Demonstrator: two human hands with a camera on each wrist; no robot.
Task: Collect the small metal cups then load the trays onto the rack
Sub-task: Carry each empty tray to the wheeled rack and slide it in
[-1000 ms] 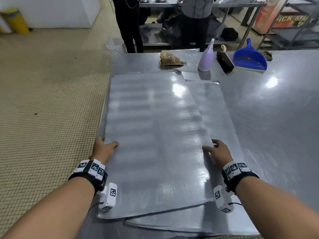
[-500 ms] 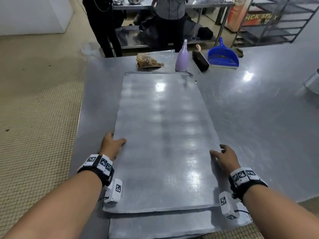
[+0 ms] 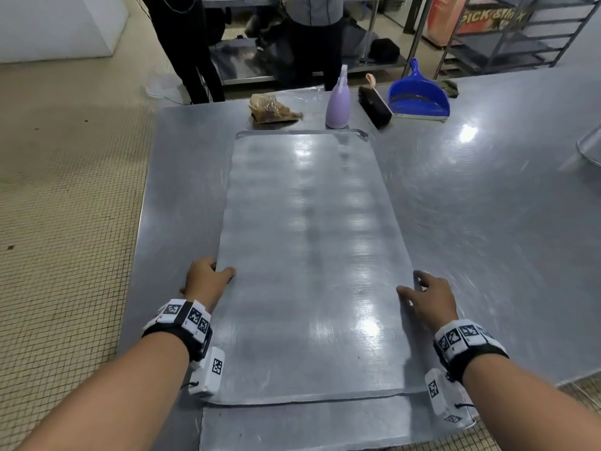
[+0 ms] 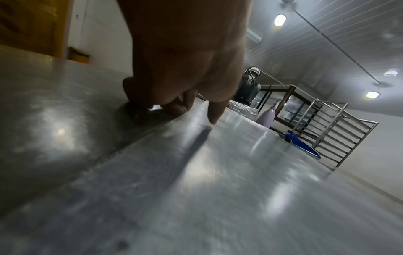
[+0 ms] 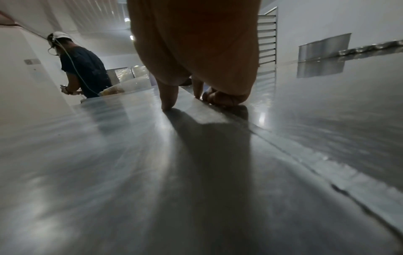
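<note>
Two flat metal trays lie stacked on the steel table (image 3: 487, 222). The top tray (image 3: 309, 255) covers the lower tray (image 3: 292, 428), which sticks out at the near end. My left hand (image 3: 209, 276) grips the top tray's left edge, thumb on top and fingers (image 4: 174, 107) curled at the rim. My right hand (image 3: 422, 292) holds the right edge the same way, thumb (image 5: 167, 101) pressed on the sheet. A row of small metal cups (image 5: 370, 47) shows far off on the table. The rack (image 3: 520, 37) stands beyond the table's far right corner.
At the table's far end sit a plastic-wrapped bag (image 3: 273, 109), a purple spray bottle (image 3: 338, 102), a brush (image 3: 375, 105) and a blue dustpan (image 3: 419, 96). Two people (image 3: 312, 37) stand behind them. A metal container (image 3: 590, 148) is at the right edge. The table's left edge (image 3: 143, 206) borders tiled floor.
The top tray has swung right from its skewed position and now lines up over the lower tray. Both hands kept hold of its edges.
</note>
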